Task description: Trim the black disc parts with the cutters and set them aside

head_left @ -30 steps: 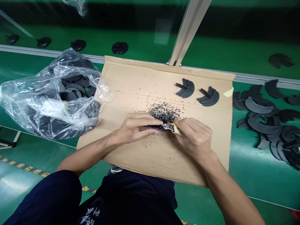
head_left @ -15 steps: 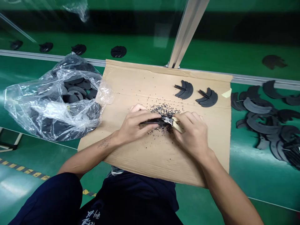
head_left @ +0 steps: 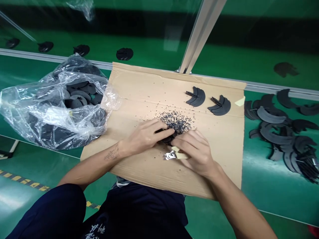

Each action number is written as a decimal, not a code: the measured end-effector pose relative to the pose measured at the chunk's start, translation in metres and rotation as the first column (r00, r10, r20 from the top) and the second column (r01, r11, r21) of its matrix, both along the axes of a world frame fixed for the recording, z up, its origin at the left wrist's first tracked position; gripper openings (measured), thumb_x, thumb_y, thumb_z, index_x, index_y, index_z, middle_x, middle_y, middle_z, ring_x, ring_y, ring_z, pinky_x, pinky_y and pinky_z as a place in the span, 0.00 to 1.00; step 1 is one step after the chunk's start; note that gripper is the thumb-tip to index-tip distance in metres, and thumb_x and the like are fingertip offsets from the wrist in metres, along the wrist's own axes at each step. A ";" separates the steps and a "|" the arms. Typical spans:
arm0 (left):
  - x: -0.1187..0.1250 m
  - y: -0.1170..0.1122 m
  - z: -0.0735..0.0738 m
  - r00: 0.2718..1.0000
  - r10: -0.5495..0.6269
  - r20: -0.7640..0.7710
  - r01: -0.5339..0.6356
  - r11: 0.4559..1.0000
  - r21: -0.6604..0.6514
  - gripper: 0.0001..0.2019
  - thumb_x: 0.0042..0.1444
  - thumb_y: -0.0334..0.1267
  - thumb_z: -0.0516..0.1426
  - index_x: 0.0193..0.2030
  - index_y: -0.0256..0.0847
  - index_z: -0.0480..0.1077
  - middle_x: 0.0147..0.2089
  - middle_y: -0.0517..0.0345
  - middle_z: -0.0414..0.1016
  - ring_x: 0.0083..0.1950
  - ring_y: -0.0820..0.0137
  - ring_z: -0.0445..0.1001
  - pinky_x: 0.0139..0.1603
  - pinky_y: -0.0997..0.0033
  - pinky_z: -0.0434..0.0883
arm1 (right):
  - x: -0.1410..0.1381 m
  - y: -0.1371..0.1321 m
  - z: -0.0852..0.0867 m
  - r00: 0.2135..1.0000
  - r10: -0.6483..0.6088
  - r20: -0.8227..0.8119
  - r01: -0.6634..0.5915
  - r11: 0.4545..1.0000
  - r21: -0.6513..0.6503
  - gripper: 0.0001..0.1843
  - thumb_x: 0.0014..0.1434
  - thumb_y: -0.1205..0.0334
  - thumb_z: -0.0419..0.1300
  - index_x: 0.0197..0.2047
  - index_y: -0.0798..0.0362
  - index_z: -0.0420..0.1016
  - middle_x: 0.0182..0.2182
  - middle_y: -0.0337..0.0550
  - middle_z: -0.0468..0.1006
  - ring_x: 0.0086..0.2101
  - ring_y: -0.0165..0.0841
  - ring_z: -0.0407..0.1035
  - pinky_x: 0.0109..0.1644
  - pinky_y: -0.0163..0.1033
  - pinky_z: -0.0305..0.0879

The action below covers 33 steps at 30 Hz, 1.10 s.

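My left hand [head_left: 147, 135] is closed on a black plastic part [head_left: 167, 138], much of it covered by the fingers. Close beside it, my right hand [head_left: 195, 147] is wrapped round small cutting pliers [head_left: 180, 153] with pale yellow handles. Their metal jaws point left, low over the cardboard [head_left: 139, 166] and apart from the part. The right fingertips are at the part's right end; whether they pinch it I cannot tell. Just beyond both hands lies a scatter of tiny black plastic bits [head_left: 176, 120].
Two black curved parts [head_left: 196, 96] with stems lie at the cardboard's back right. A clear plastic bag [head_left: 50, 116] of black discs stands left. Many loose curved parts [head_left: 276, 129] are heaped right. An aluminium post [head_left: 199, 36] and glass panel rise behind, with several parts beyond.
The pliers have come away from the black part, turning and dropping toward me in my right hand. My right fingers have moved left to the part. My left hand has shifted slightly nearer me.
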<state>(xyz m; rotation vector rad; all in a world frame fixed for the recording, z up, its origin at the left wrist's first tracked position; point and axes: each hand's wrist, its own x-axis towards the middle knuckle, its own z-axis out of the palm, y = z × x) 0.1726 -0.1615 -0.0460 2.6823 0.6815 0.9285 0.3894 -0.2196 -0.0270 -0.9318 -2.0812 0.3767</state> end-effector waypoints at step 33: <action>0.005 -0.007 0.004 0.912 -0.019 0.411 0.182 0.915 -0.360 0.10 0.65 0.33 0.60 0.51 0.40 0.78 0.42 0.52 0.84 0.42 0.71 0.82 0.43 0.72 0.80 | 0.013 0.007 -0.003 0.834 -0.440 0.334 0.298 0.867 0.399 0.03 0.62 0.70 0.62 0.37 0.53 0.76 0.23 0.38 0.73 0.26 0.30 0.60 0.31 0.40 0.51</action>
